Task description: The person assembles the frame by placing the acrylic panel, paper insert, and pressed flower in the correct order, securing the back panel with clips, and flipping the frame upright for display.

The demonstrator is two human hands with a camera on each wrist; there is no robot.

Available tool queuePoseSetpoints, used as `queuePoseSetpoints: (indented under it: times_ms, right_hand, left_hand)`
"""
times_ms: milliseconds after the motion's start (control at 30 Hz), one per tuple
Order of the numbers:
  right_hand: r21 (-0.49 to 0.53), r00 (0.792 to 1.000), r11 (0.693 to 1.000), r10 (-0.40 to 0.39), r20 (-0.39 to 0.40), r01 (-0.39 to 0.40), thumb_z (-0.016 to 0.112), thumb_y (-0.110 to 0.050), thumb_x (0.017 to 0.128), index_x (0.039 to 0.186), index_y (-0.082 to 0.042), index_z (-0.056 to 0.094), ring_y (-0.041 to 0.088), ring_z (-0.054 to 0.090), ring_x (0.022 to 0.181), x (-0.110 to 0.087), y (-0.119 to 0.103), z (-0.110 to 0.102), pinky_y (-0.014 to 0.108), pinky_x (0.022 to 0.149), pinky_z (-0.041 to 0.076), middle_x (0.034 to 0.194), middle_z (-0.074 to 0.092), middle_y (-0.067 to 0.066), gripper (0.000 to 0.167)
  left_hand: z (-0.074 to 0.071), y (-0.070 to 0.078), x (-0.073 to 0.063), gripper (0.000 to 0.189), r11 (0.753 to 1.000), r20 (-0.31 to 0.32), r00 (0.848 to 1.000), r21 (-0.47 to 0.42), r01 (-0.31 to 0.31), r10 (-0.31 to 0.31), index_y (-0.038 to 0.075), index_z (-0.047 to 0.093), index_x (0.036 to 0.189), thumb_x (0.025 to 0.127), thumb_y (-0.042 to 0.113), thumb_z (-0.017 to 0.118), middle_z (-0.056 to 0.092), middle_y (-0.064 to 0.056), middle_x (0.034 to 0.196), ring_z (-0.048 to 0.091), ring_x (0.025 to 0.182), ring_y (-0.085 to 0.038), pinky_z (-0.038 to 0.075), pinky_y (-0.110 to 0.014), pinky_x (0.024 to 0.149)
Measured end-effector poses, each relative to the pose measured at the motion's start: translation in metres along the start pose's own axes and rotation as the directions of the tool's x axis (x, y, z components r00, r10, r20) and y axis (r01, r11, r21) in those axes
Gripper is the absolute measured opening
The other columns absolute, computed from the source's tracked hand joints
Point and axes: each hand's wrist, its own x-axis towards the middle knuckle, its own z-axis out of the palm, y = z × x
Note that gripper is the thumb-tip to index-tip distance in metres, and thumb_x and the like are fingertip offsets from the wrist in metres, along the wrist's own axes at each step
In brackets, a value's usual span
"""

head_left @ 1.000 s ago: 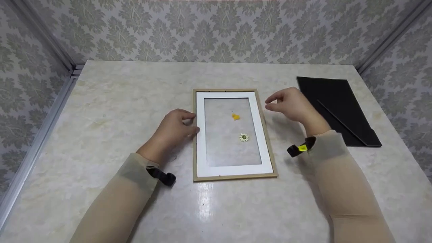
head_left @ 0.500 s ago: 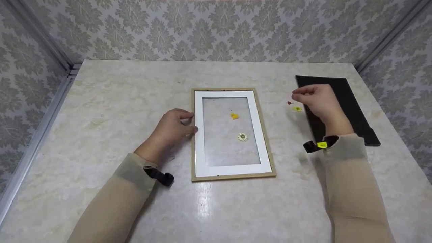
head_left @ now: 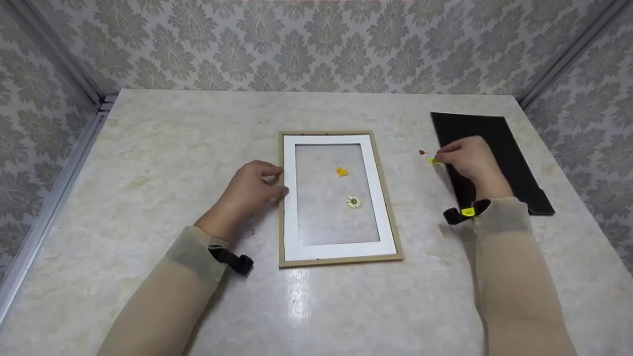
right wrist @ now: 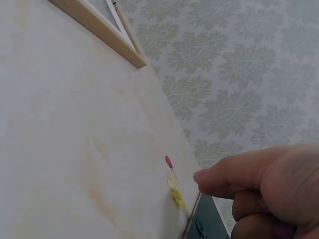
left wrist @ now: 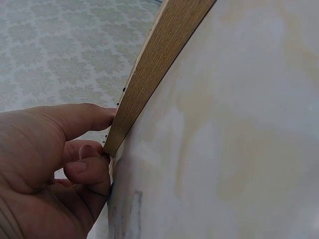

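A picture frame with a light wooden rim and white mat lies on the table. Within its window are an orange flower and a white daisy-like flower. My left hand holds the frame's left edge; in the left wrist view, thumb and curled fingers meet the wooden side. Off the frame's right side, my right hand reaches down with its fingertips at a yellow flower, partly covered in the head view. The right wrist view shows no grip on it. A small red bud lies just beside.
A black board lies on the table's right side, partly under my right hand and forearm in the head view. Patterned wallpaper rises behind the table's back edge. A dark camera is strapped to my right wrist.
My right hand has moved right from beside the frame, then lowered toward the yellow flower. The red bud and yellow flower have come into sight. My left hand stays at the frame.
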Motion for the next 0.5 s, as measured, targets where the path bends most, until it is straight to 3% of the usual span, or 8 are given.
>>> queuePoseSetpoints:
  times_ms: [167,500]
  right_hand:
    - [-0.036,0.998,0.999,0.041,0.047,-0.039,0.078,-0.027,0.105,0.140,0.002,0.077,0.051,0.060,0.143,-0.0005,-0.0014,0.0026,0.067,0.118,0.055,0.156,0.063,0.032,0.046]
    - [-0.076,0.999,0.996,0.044,0.031,-0.041,0.077,-0.028,0.105,0.136,0.000,0.080,0.049,0.066,0.132,0.0004,0.0003,0.0077,0.062,0.107,0.060,0.150,0.068,0.031,0.042]
  left_hand:
    - [-0.0003,0.0008,-0.0019,0.060,1.000,-0.004,1.000,-0.003,0.003,-0.003,-0.001,0.066,0.154,0.098,0.016,0.082,0.056,-0.023,0.165,0.053,0.158,-0.041,0.045,-0.054,0.133]
    - [0.0013,0.0018,-0.0009,0.060,0.999,-0.004,1.000,-0.026,0.023,-0.023,0.001,0.067,0.154,0.097,0.014,0.082,0.058,-0.022,0.165,0.055,0.155,-0.040,0.047,-0.054,0.131]
